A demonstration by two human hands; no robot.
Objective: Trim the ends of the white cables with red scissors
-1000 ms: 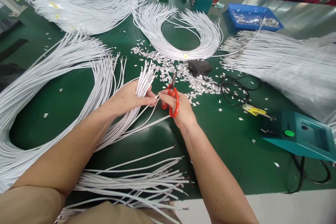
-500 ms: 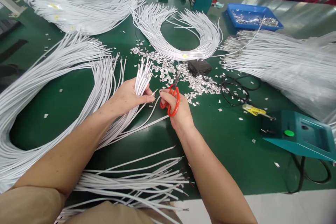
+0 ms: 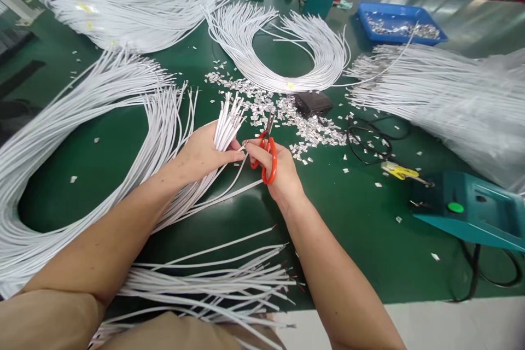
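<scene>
My left hand (image 3: 207,150) is closed around a bundle of white cables (image 3: 228,123), whose cut ends point up and away from me. One cable end sticks out by the left thumb, close to the right fingertips. In my right hand (image 3: 279,167) is a pair of scissors with red handles (image 3: 270,161), its dark blades pointing away over the table. The right thumb and forefinger pinch near that single cable end. Small silvery pieces (image 3: 262,104) lie scattered just beyond both hands. More loose white cables (image 3: 213,279) lie below my wrists.
Large coils of white cable (image 3: 36,175) lie at left and a smaller coil (image 3: 283,79) at the back. A black block (image 3: 314,104) sits among the pieces. At right are a teal device (image 3: 471,208), yellow-handled tool (image 3: 400,170), cable pile (image 3: 430,87) and blue tray (image 3: 400,38).
My left hand has shifted slightly right with the bundle, bringing the single cable end against the right fingertips. The scissor blades have tilted a little to the left.
</scene>
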